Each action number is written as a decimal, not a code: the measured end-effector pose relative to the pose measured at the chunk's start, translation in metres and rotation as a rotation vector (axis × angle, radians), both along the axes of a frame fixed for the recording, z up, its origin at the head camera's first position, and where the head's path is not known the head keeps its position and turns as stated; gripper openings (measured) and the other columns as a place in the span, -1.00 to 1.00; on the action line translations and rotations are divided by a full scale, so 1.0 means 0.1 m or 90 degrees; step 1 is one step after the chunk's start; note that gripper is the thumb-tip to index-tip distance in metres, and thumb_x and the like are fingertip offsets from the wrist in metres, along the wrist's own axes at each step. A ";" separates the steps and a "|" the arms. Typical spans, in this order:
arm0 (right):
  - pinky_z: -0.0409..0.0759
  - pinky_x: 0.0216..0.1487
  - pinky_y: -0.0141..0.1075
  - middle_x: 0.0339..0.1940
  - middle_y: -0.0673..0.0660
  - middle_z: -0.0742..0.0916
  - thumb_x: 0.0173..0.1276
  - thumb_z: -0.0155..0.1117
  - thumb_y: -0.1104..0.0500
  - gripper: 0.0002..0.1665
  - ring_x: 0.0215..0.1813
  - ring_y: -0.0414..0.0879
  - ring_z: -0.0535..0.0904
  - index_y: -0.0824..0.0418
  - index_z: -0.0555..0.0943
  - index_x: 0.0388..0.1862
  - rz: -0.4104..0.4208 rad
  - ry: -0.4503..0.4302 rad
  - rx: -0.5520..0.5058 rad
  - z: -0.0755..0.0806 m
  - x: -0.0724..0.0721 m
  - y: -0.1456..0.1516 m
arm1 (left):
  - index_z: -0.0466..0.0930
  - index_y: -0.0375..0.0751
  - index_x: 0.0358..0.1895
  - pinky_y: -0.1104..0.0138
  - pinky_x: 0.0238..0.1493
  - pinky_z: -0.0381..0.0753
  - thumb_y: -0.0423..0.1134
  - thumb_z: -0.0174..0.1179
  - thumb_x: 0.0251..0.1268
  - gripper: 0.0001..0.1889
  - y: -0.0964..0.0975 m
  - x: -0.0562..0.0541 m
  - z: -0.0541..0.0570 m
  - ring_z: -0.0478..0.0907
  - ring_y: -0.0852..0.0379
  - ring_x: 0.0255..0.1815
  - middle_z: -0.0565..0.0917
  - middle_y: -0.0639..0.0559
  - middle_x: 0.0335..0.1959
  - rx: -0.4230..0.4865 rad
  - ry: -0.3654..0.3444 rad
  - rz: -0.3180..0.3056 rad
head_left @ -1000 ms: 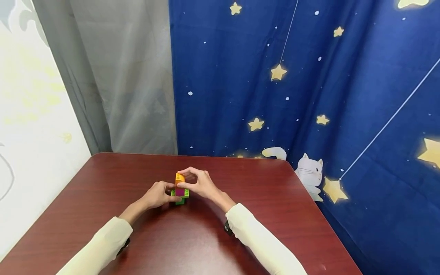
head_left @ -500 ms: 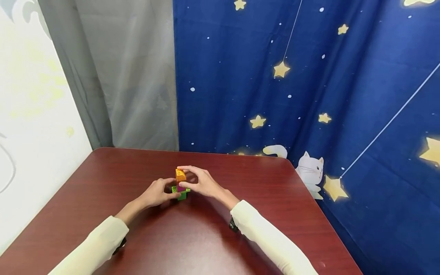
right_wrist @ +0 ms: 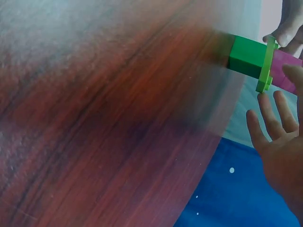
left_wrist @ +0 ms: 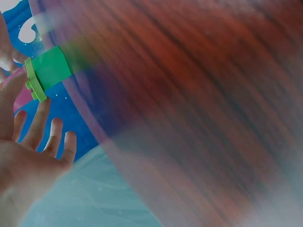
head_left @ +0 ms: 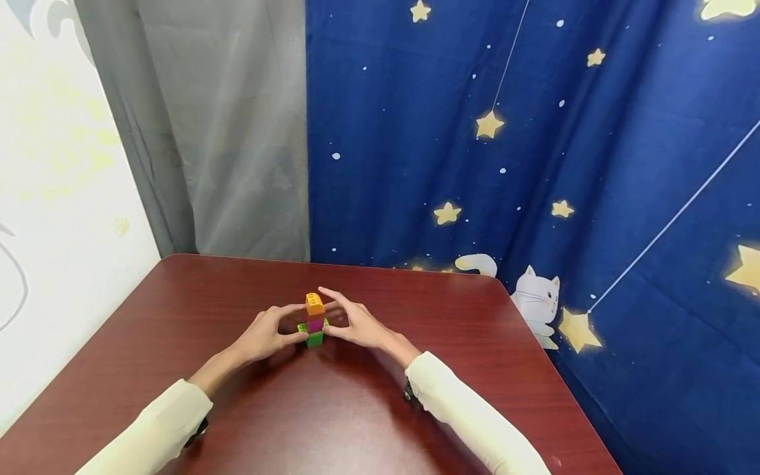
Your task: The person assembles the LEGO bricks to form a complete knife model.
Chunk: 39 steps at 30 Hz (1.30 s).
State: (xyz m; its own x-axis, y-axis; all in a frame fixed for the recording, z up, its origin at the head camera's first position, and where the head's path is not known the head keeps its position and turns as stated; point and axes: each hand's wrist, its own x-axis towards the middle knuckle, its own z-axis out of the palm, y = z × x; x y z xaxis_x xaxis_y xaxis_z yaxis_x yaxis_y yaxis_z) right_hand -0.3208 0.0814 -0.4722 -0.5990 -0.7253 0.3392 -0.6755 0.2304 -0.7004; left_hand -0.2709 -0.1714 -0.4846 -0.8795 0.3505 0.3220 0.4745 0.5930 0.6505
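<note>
A small tower of toy building bricks stands on the table in the head view: a green brick (head_left: 315, 340) at the bottom, a lime plate (head_left: 302, 328) across it, a magenta brick (head_left: 315, 324), and an orange brick (head_left: 315, 305) with a curved side on top. My left hand (head_left: 265, 335) holds the tower from the left, thumb and a fingertip at the lime plate, other fingers spread. From the right, my right hand (head_left: 359, 326) is beside it with a raised, straight index finger; its thumb overlaps the magenta brick (right_wrist: 281, 66) in the right wrist view.
The dark red wooden table (head_left: 380, 422) has rounded far corners. Behind it hang a grey curtain (head_left: 237, 132) and a blue curtain (head_left: 392, 132) with stars and a white cat. A pale patterned surface (head_left: 53, 264) rises on the left.
My right hand has loosened from the orange brick and moved slightly right, its index finger lifting. My left hand has stayed at the lime plate. The head view has shifted a little.
</note>
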 end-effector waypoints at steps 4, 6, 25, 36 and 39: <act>0.66 0.12 0.05 0.10 0.33 0.75 0.40 0.39 0.40 -0.07 0.10 0.19 0.73 0.20 0.18 0.65 -0.004 0.001 -0.017 -0.06 -0.02 0.00 | 0.59 -0.27 0.32 -0.08 0.07 0.66 -0.21 0.51 0.25 -0.42 0.01 0.00 0.02 0.76 -0.09 -0.01 0.78 -0.13 0.03 -0.004 -0.001 -0.001; 0.66 0.10 0.09 0.06 0.35 0.75 0.39 0.39 0.43 -0.09 0.07 0.23 0.74 0.26 0.21 0.63 -0.002 0.002 -0.026 -0.08 -0.03 0.00 | 0.59 -0.32 0.30 -0.07 0.05 0.67 -0.25 0.50 0.26 -0.44 0.02 0.00 0.02 0.76 -0.10 -0.02 0.78 -0.15 0.03 -0.003 0.003 -0.002; 0.70 -0.05 -0.28 -0.01 0.11 0.82 0.48 0.40 0.17 -0.25 -0.11 -0.16 0.77 0.06 0.27 0.53 -0.133 -0.036 -0.026 -0.01 -0.01 0.38 | 0.54 -0.32 0.38 -0.06 0.09 0.65 -0.23 0.40 0.39 -0.45 0.39 -0.10 0.12 0.74 -0.11 0.04 0.82 -0.06 -0.09 0.035 0.006 -0.033; 0.66 0.11 -0.23 0.08 0.12 0.80 0.53 0.34 0.10 -0.40 0.06 -0.11 0.76 0.03 0.40 0.47 -0.194 -0.077 -0.018 -0.07 0.01 0.58 | 0.50 -0.33 0.43 0.04 0.06 0.68 -0.26 0.33 0.45 -0.46 0.63 -0.16 0.10 0.77 0.01 -0.02 0.82 -0.03 -0.14 0.046 -0.022 -0.059; 0.67 0.05 -0.27 0.13 0.12 0.78 0.50 0.38 0.09 -0.33 0.02 -0.09 0.76 0.04 0.41 0.52 -0.197 -0.103 -0.011 -0.09 0.01 0.62 | 0.49 -0.35 0.43 0.02 0.09 0.67 -0.26 0.33 0.46 -0.46 0.66 -0.19 0.08 0.77 -0.01 -0.01 0.82 -0.03 -0.15 0.047 -0.041 -0.064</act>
State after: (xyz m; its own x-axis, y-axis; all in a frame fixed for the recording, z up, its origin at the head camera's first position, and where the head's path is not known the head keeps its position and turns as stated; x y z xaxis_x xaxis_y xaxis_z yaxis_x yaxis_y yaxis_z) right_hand -0.3197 0.1434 -0.4813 -0.8368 -0.4957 0.2323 -0.4551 0.3942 -0.7984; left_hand -0.2895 -0.1049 -0.4770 -0.8604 0.4158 0.2946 0.4855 0.4935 0.7216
